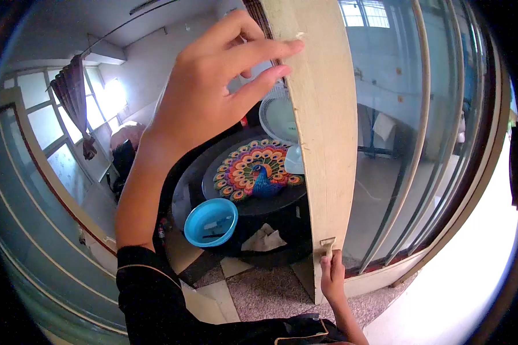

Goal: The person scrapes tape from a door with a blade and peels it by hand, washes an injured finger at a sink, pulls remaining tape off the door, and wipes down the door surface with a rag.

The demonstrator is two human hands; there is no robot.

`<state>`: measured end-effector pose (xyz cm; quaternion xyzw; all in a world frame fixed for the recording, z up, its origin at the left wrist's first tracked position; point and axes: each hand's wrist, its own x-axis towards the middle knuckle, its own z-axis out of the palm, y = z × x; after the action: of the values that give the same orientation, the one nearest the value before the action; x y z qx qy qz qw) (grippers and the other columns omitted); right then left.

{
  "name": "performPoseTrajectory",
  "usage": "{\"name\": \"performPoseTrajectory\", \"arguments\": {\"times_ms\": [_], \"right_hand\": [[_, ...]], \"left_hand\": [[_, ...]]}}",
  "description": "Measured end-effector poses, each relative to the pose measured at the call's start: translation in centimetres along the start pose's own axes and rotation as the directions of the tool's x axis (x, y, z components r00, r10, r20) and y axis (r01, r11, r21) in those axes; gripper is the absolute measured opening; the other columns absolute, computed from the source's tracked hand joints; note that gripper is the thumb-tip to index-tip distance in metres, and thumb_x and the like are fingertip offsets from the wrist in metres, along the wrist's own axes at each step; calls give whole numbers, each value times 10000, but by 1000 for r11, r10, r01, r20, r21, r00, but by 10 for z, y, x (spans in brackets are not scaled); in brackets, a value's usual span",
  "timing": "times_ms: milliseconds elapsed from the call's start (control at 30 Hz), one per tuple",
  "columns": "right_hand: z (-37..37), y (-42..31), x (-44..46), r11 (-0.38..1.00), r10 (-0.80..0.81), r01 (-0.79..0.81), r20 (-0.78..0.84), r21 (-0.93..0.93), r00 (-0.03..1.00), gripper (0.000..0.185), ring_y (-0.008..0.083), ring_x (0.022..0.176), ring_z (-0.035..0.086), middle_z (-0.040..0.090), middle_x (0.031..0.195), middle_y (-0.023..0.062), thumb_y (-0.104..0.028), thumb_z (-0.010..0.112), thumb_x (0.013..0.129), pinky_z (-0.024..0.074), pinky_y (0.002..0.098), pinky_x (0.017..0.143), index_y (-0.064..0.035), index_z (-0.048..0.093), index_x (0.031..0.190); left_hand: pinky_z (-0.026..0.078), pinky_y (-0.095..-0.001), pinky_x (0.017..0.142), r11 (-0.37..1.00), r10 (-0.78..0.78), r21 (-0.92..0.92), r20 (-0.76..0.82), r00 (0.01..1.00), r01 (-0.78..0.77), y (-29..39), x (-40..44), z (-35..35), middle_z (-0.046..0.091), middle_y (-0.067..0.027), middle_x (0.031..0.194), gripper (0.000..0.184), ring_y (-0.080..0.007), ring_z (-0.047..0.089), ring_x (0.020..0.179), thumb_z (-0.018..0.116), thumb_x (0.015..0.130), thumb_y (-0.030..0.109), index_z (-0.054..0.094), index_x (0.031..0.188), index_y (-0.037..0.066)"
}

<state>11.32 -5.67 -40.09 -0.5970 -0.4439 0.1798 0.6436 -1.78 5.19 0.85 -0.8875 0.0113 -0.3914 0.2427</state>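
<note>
A cream-coloured wooden door (325,144) stands upright before me, its edge facing the room. High on it, my left hand (216,75) reaches across with index finger and thumb stretched out and apart, the other fingers partly bent. The index fingertip touches the door's face beside a small whitish mark (300,36); nothing shows in this hand. Lower down, my right hand (334,273) is closed around the door handle (327,244), which hides part of its lower end.
Behind the door is a dark round table (193,184) with a colourful peacock mat (244,172), a light blue basin (211,222), a cloth (263,238) and a mesh food cover (279,115). Barred glass panels (385,172) flank the right; another glazed panel (34,230) stands left.
</note>
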Motion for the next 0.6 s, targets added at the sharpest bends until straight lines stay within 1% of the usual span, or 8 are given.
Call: {"name": "performPoseTrajectory", "arguments": {"times_ms": [67, 200, 267, 300, 367, 500, 567, 600], "right_hand": [[0, 3, 0, 999, -38, 38, -7, -2, 999, 209, 213, 647, 517, 553, 738, 149, -201, 439, 976, 409, 347, 595, -14, 471, 1065], [1, 7, -1, 999, -33, 33, -12, -4, 999, 216, 219, 649, 520, 554, 746, 152, -203, 441, 976, 409, 346, 592, -12, 474, 1073], [0, 3, -1, 1000, 5, -5, 1, -1, 1000, 221, 199, 651, 510, 550, 746, 141, -196, 444, 975, 408, 338, 594, -14, 476, 1096], [0, 3, -1, 1000, 7, -7, 2, 0, 1000, 221, 199, 651, 510, 550, 746, 141, -196, 444, 975, 408, 338, 594, -14, 476, 1096], [0, 5, 1, 999, -33, 33, 2, -3, 999, 224, 186, 647, 497, 541, 740, 134, -188, 444, 974, 406, 330, 593, -19, 473, 1119], [1, 10, 0, 997, -71, 71, -11, -1, 997, 230, 182, 634, 485, 530, 727, 134, -181, 441, 973, 401, 328, 587, -20, 468, 1136], [-2, 5, 0, 1000, 3, -4, 33, 4, 999, 254, 423, 775, 584, 564, 861, 265, -186, 460, 965, 451, 405, 646, -1, 469, 1139], [-2, 2, 0, 1000, 3, -3, 33, 5, 999, 254, 423, 775, 584, 564, 861, 265, -186, 460, 965, 451, 405, 646, -1, 469, 1139]], "left_hand": [[450, -259, 666, 968, 160, 204, -42, 986, -148, 1, -3, 2, 528, -52, 886, 409, -164, 521, 760, 703, 753, 44, 662, 1156, 103], [459, -312, 739, 905, 284, 353, -88, 955, -237, -6, -12, 16, 562, -55, 957, 419, -215, 539, 851, 702, 747, 77, 662, 1163, 116], [452, -347, 837, 859, 344, 435, -97, 934, -271, -6, -16, 19, 592, -68, 1095, 417, -245, 553, 974, 672, 760, 91, 651, 1176, 101], [452, -347, 837, 860, 342, 433, -95, 935, -271, -3, -19, 20, 592, -68, 1095, 417, -245, 553, 974, 672, 760, 91, 651, 1176, 101], [422, -366, 935, 855, 286, 460, -39, 957, -237, 6, -23, 22, 576, -92, 1227, 414, -258, 551, 1079, 635, 773, 79, 632, 1186, 51], [419, -369, 963, 889, 262, 399, -37, 964, -226, 11, -26, 26, 563, -106, 1275, 416, -255, 544, 1123, 611, 775, 64, 616, 1188, 13], [437, -368, 943, 889, 260, 398, -38, 965, -224, 14, -29, 26, 578, -108, 1260, 409, -254, 568, 1096, 629, 762, 65, 623, 1165, -5], [437, -368, 943, 889, 261, 398, -38, 965, -225, 16, -31, 26, 578, -108, 1260, 409, -254, 568, 1096, 629, 762, 65, 623, 1165, -5]]}}
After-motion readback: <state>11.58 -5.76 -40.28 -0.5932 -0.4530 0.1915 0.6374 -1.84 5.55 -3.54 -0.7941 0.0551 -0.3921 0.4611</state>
